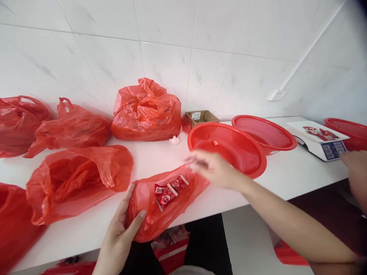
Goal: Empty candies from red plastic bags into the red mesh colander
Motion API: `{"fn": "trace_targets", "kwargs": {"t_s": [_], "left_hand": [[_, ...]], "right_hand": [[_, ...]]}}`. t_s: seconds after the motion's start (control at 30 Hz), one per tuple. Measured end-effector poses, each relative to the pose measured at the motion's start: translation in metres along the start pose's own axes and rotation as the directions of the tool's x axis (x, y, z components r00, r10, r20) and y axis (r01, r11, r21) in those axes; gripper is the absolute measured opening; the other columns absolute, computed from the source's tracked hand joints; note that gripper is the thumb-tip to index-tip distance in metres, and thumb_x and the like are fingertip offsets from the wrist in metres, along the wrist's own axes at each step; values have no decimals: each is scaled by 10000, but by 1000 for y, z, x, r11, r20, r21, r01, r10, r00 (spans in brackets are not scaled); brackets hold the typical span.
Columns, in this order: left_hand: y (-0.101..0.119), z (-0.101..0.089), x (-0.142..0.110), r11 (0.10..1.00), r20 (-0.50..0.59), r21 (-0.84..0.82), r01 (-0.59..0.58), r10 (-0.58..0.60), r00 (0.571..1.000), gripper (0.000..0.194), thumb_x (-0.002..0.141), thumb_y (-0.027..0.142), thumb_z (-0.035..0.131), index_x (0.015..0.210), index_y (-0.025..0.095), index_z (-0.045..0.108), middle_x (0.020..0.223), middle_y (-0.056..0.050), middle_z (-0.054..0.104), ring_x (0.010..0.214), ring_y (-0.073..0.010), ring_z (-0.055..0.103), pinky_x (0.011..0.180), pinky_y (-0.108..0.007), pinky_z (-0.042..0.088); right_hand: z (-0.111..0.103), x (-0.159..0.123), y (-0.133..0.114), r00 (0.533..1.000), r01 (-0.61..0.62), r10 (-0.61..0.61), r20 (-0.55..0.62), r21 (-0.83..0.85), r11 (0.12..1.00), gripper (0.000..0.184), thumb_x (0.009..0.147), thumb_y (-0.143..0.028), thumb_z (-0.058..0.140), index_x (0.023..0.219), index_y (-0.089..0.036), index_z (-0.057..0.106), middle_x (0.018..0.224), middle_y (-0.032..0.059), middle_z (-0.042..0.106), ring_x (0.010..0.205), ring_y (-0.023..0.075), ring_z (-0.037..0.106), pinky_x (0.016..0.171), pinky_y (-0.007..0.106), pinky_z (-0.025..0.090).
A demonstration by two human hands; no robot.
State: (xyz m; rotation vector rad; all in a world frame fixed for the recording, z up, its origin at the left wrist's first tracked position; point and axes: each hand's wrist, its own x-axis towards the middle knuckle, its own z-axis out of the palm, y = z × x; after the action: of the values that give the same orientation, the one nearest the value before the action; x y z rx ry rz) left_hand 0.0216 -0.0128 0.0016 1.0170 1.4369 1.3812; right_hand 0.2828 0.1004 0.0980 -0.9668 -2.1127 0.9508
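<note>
My left hand grips the near end of a small red plastic bag lying on the white table, thumb and fingers pinching its edge. Three small red snack packets lie on top of this bag. My right hand hovers blurred over the bag's far end, fingers stretched toward the left, next to a red mesh basket. A single small packet lies inside that basket.
Several full red plastic bags crowd the table's left and back. A second red basket, a small cardboard box and a white scale stand at the right. Another person's hand reaches in at the far right edge.
</note>
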Motion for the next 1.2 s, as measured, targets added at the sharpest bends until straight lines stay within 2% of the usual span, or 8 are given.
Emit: {"fn": "trace_targets", "kwargs": {"t_s": [0.07, 0.13, 0.17, 0.27, 0.37, 0.57, 0.87, 1.2], "left_hand": [[1, 0, -1, 1000, -8, -13, 19, -20, 1000, 724, 816, 401, 698, 1476, 332, 409, 1577, 23, 369, 1459, -270, 295, 1206, -387, 217], [1, 1, -1, 999, -9, -24, 30, -30, 999, 722, 816, 401, 697, 1474, 325, 413, 1578, 23, 367, 1463, -269, 287, 1203, -379, 226], [0, 1, -1, 999, -7, -27, 31, -31, 1000, 721, 818, 401, 696, 1475, 321, 412, 1581, 25, 360, 1467, -264, 277, 1203, -371, 225], [-1, -1, 2, 1000, 22, 2, 29, -29, 999, 740, 816, 408, 701, 1485, 335, 393, 1586, 34, 349, 1466, -263, 280, 1197, -375, 241], [-2, -3, 4, 997, 3, 70, 11, -11, 1000, 723, 812, 437, 701, 1471, 374, 408, 1565, 56, 384, 1463, -268, 288, 1209, -400, 205], [-2, 0, 3, 997, -12, 58, 47, -46, 999, 706, 806, 463, 694, 1455, 424, 416, 1557, 78, 396, 1463, -296, 281, 1207, -442, 210], [1, -4, 6, 993, -8, 110, 35, -34, 999, 711, 811, 467, 689, 1461, 422, 405, 1565, 84, 379, 1479, -280, 240, 1223, -424, 159], [-2, 1, 8, 996, -16, 64, 59, -58, 998, 721, 790, 467, 707, 1451, 413, 425, 1551, 78, 405, 1470, -292, 264, 1212, -440, 193]], "right_hand": [[-51, -3, -6, 937, 83, -72, -343, 17, 996, 302, 943, -284, 544, 1245, -292, 537, 1172, 49, 652, 948, 176, 668, 855, 364, 536], [-93, -3, 1, 709, 140, -148, -690, -68, 988, 347, 954, -317, 515, 1299, -309, 476, 1131, 58, 638, 892, 165, 663, 826, 348, 533], [-107, -3, 11, 680, 50, -122, -723, -120, 991, 389, 955, -308, 499, 1338, -302, 428, 1131, 69, 630, 880, 166, 655, 818, 349, 531], [-114, -3, 56, 916, -393, 299, -269, -447, 803, 453, 907, -300, 533, 1348, -248, 440, 1157, 102, 619, 894, 182, 636, 802, 330, 512], [-88, -5, 103, 745, -476, 665, 48, -660, 581, 619, 646, -214, 764, 1238, -212, 582, 1117, 125, 630, 725, 189, 636, 646, 303, 490], [-71, -3, 138, 559, -475, 808, 185, -727, 495, 387, 574, -67, 683, 946, -175, 668, 855, 50, 653, 569, 155, 594, 531, 261, 423], [-97, 10, 132, 676, -420, 711, 192, -693, 586, 187, 753, -142, 592, 930, -199, 612, 829, 42, 629, 610, 159, 586, 536, 270, 391], [-81, 21, 135, 584, -392, 777, 237, -755, 526, 181, 670, -147, 772, 820, -154, 669, 730, 40, 641, 631, 187, 608, 590, 305, 462]]}}
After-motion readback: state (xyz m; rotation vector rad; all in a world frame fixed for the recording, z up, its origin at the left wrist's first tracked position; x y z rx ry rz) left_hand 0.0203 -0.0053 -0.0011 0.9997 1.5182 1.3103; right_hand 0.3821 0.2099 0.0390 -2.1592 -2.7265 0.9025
